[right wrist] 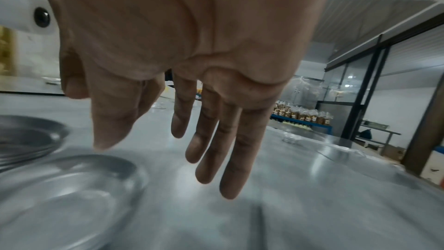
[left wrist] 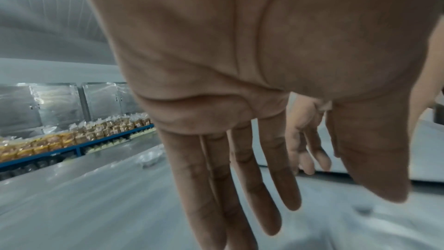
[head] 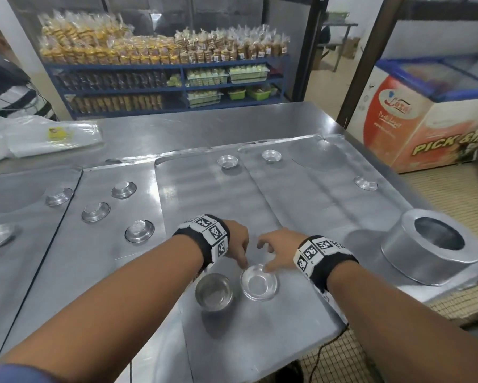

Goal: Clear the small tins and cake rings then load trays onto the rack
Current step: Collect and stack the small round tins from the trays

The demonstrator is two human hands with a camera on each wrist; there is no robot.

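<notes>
Head view, lower centre: my left hand (head: 236, 246) and right hand (head: 276, 251), fingers loosely spread, empty, hover over shallow round aluminium tin (head: 258, 281); tin-clearing step, next needs a rim pinch.

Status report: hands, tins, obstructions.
Both hands open: left hand, right hand over shallow tin. Stacked tins beside it. Nothing obstructing.

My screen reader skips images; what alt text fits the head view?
Two open hands, left hand and right hand, hover over a shallow round metal tin on a flat steel tray, a deeper tin beside it.
</notes>
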